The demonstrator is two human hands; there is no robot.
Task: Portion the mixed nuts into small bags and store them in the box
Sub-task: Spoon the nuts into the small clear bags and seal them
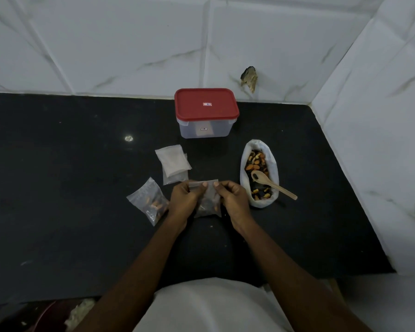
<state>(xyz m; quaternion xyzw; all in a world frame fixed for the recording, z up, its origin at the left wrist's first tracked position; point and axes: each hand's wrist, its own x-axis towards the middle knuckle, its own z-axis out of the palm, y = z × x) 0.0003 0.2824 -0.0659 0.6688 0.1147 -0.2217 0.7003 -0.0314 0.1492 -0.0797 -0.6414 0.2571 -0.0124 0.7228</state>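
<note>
A small clear bag (207,204) with nuts in it stands on the black counter between my hands. My left hand (186,200) and my right hand (233,200) both pinch its top strip with thumbs and fingers. To the left lies another small bag of nuts (149,200). A stack of empty small bags (173,164) lies beyond my hands. On the right, a large white bag of mixed nuts (259,173) is open, with a wooden spoon (271,184) resting in it. The clear box with a red lid (206,112) stands closed at the back.
The black counter (82,188) ends at a white marble-tiled wall behind and on the right. A damaged spot with debris (249,79) marks the back wall above the box. The counter's front edge runs just before my body.
</note>
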